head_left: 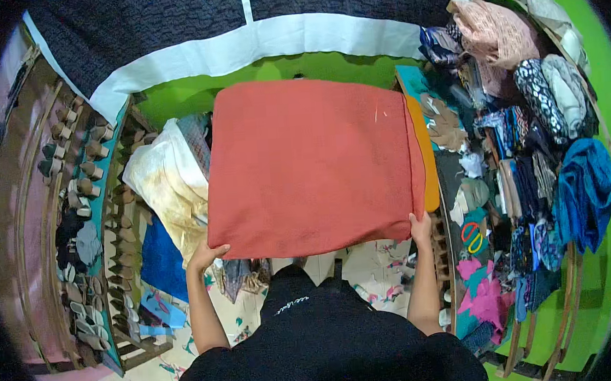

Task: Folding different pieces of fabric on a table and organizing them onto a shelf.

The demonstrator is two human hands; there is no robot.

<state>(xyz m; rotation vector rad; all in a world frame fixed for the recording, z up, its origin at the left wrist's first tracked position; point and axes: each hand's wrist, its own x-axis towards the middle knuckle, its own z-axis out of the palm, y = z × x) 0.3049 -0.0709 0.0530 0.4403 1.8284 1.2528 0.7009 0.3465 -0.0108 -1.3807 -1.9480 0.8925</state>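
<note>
A large, roughly square red cloth (pixel 311 165) is spread out in front of me, with a seam line along its right side. My left hand (pixel 206 255) grips its near left corner, thumb on top. At the near right corner, my right hand (pixel 421 228) pinches the edge in the same way. Most of the fingers of both hands are hidden under the fabric. An orange-yellow flat piece (pixel 428 175) shows past the right edge of the cloth; whether it is joined to it I cannot tell.
Racks of shoes (pixel 91 170) stand at my left, beside a white and yellowish cloth (pixel 170 175). On the right, a table holds scissors (pixel 472 237) with red and yellow handles and pink scraps (pixel 489 301). Shelves of folded clothes (pixel 521 140) rise behind it. Scraps litter the floor.
</note>
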